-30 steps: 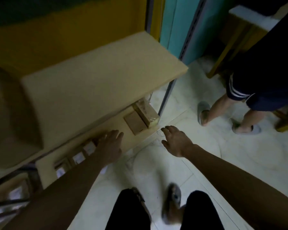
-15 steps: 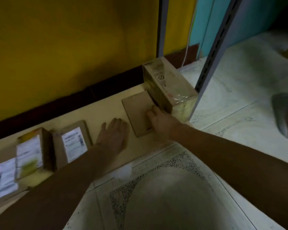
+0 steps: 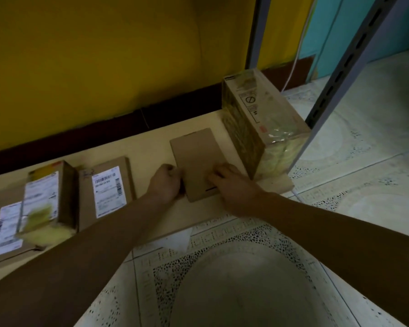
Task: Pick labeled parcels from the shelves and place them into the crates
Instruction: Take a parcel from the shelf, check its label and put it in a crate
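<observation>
A flat parcel lies on the low shelf between a person's two hands. The left hand is curled against its left edge, gripping there. The right hand clamps bent fingers over the near right corner, its thumb hidden.

The likeliest trouble is a failed lift. The parcel is thin and sits flush on the board, so fingers that do not get under the edge may slide off and let it drop back. A tall box stands upright just right of the right hand, and a wide swing of that wrist could knock it toward the shelf's end and the post beyond. The upturned face shows no label, so whether this piece qualifies cannot be told until it is turned over.

The parcel lies flat with its long axis running away from the person, from the shelf's front edge toward the wall, the far end leaning slightly left. A dark slit marks the near end.

Left of the left hand lies a labelled parcel, and beyond it a small box.
</observation>
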`<state>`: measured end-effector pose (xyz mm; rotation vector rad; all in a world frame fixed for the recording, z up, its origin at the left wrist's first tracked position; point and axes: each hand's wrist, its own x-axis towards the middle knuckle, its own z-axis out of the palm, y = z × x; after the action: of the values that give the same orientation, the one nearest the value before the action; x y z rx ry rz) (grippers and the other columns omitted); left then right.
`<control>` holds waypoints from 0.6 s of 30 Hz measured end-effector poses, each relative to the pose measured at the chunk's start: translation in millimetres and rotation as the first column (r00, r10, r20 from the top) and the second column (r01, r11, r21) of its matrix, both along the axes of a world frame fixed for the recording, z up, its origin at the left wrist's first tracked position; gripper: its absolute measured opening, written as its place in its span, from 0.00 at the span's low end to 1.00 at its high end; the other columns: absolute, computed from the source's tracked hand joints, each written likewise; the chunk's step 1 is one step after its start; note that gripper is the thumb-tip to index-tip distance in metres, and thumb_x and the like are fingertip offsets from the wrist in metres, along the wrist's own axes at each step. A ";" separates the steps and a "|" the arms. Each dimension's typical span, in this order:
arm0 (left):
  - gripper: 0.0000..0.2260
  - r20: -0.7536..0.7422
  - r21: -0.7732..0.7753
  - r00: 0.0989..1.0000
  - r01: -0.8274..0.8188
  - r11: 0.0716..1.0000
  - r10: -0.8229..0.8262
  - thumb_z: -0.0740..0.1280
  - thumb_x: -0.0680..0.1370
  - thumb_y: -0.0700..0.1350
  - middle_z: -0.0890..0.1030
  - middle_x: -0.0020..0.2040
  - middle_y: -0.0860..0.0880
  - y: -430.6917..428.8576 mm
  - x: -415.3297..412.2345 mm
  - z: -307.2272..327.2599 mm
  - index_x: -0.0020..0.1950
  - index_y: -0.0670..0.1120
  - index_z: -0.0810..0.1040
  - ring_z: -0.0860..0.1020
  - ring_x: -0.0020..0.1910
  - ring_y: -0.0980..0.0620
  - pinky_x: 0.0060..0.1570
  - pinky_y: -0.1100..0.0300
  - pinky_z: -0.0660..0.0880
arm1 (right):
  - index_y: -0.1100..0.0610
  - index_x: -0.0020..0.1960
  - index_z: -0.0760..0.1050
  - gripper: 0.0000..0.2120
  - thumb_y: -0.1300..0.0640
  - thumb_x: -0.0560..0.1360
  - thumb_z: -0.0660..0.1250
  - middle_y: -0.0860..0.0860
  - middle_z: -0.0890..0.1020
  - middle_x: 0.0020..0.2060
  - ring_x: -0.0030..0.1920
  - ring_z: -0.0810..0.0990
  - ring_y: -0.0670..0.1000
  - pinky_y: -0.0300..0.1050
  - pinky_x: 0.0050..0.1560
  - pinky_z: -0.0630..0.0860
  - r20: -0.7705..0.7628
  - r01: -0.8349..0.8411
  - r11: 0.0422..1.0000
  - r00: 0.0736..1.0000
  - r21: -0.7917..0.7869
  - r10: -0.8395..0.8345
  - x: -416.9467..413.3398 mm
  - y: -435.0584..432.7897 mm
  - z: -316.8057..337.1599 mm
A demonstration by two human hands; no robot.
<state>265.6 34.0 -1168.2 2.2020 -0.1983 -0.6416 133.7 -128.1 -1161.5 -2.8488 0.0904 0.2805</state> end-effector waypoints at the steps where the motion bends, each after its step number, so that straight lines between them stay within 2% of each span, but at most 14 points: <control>1: 0.26 -0.106 -0.057 0.992 -0.074 0.996 0.067 0.63 0.84 0.53 0.82 0.43 0.42 -3.4 -2.9 4.5 0.75 0.38 0.63 0.82 0.36 0.44 0.40 0.49 0.81 | 0.54 0.75 0.67 0.26 0.63 0.77 0.65 0.58 0.64 0.75 0.77 0.57 0.61 0.57 0.72 0.67 0.005 0.019 0.998 1.000 0.058 -0.020 2.2 -1.1 2.0; 2: 0.28 -0.198 -0.095 0.974 -0.127 0.987 0.107 0.65 0.83 0.54 0.81 0.40 0.41 -5.5 -7.7 8.8 0.75 0.37 0.63 0.80 0.31 0.46 0.32 0.54 0.78 | 0.52 0.75 0.69 0.26 0.63 0.78 0.65 0.57 0.65 0.75 0.76 0.58 0.60 0.56 0.73 0.66 0.003 0.021 0.996 1.000 0.092 -0.021 3.3 -2.3 4.4; 4: 0.25 -0.351 -0.141 0.928 -0.179 0.974 0.120 0.69 0.81 0.54 0.80 0.38 0.41 -6.0 -20.5 15.5 0.69 0.38 0.70 0.77 0.27 0.50 0.28 0.58 0.75 | 0.49 0.75 0.70 0.28 0.64 0.77 0.66 0.55 0.67 0.74 0.76 0.59 0.58 0.51 0.73 0.64 -0.002 -0.040 0.996 0.999 0.085 0.040 1.4 -6.2 7.5; 6: 0.16 -0.489 -0.168 0.868 -0.189 0.968 0.084 0.70 0.80 0.54 0.77 0.35 0.44 -3.6 -27.8 21.0 0.50 0.41 0.77 0.74 0.26 0.52 0.27 0.61 0.73 | 0.48 0.75 0.70 0.30 0.64 0.75 0.68 0.53 0.69 0.70 0.73 0.63 0.57 0.49 0.69 0.67 0.014 -0.076 0.992 0.997 0.100 0.075 -5.5 -12.8 7.7; 7: 0.16 -0.520 -0.171 0.852 -0.172 0.970 0.060 0.69 0.80 0.54 0.75 0.32 0.45 -1.4 -29.2 23.0 0.42 0.43 0.75 0.73 0.25 0.52 0.26 0.63 0.71 | 0.49 0.74 0.71 0.30 0.64 0.74 0.69 0.52 0.70 0.67 0.71 0.66 0.56 0.51 0.67 0.70 0.035 -0.070 0.989 0.997 0.130 0.066 -8.9 -15.7 6.5; 8: 0.17 -0.531 -0.177 0.847 -0.149 0.973 0.033 0.69 0.81 0.54 0.74 0.30 0.46 0.9 -29.1 23.8 0.39 0.44 0.74 0.72 0.25 0.53 0.25 0.64 0.70 | 0.49 0.74 0.71 0.30 0.64 0.73 0.69 0.52 0.71 0.66 0.69 0.68 0.56 0.52 0.66 0.72 0.056 -0.047 0.984 0.998 0.169 0.038 -11.6 -17.7 4.9; 9: 0.16 -0.527 -0.187 0.850 -0.125 0.974 0.008 0.68 0.82 0.53 0.73 0.29 0.47 2.8 -27.9 23.8 0.40 0.44 0.74 0.71 0.25 0.53 0.25 0.64 0.69 | 0.50 0.74 0.70 0.31 0.64 0.73 0.69 0.52 0.71 0.66 0.69 0.70 0.56 0.53 0.66 0.74 0.077 -0.008 0.978 0.997 0.209 -0.008 -13.1 -18.8 4.5; 11: 0.12 -0.504 -0.211 0.864 -0.114 0.971 -0.008 0.66 0.83 0.51 0.74 0.30 0.48 5.3 -25.8 24.9 0.48 0.43 0.77 0.71 0.26 0.53 0.26 0.64 0.69 | 0.52 0.77 0.67 0.30 0.63 0.76 0.67 0.53 0.69 0.71 0.70 0.70 0.56 0.51 0.69 0.72 0.153 0.092 0.954 0.978 0.284 -0.140 -12.5 -19.2 5.7; 13: 0.09 -0.499 -0.247 0.866 -0.128 0.961 -0.013 0.66 0.83 0.48 0.76 0.31 0.48 5.8 -24.7 26.2 0.55 0.43 0.78 0.72 0.28 0.53 0.29 0.62 0.71 | 0.50 0.80 0.60 0.31 0.57 0.79 0.66 0.54 0.63 0.76 0.75 0.66 0.57 0.52 0.73 0.68 0.216 0.190 0.912 0.935 0.363 -0.280 -9.3 -15.4 12.5; 15: 0.08 -0.514 -0.292 0.857 -0.139 0.946 -0.033 0.66 0.83 0.47 0.76 0.31 0.49 6.6 -25.4 29.6 0.57 0.44 0.77 0.72 0.29 0.53 0.36 0.59 0.74 | 0.47 0.82 0.51 0.36 0.51 0.80 0.66 0.54 0.61 0.77 0.75 0.65 0.58 0.56 0.74 0.67 0.200 0.297 0.840 0.885 0.455 -0.421 -4.2 -9.4 19.5; 18: 0.08 -0.500 -0.331 0.860 -0.080 0.940 -0.103 0.65 0.84 0.47 0.74 0.34 0.49 14.2 -23.6 35.4 0.59 0.44 0.78 0.74 0.34 0.51 0.52 0.50 0.75 | 0.47 0.81 0.46 0.36 0.49 0.81 0.64 0.56 0.72 0.70 0.67 0.74 0.59 0.59 0.68 0.72 0.085 0.444 0.713 0.816 0.542 -0.572 3.2 -2.6 20.2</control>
<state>242.0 48.2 -1132.8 1.6290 -0.0381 -1.0898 137.0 -130.7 -1141.4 -2.1921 0.6527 -0.1596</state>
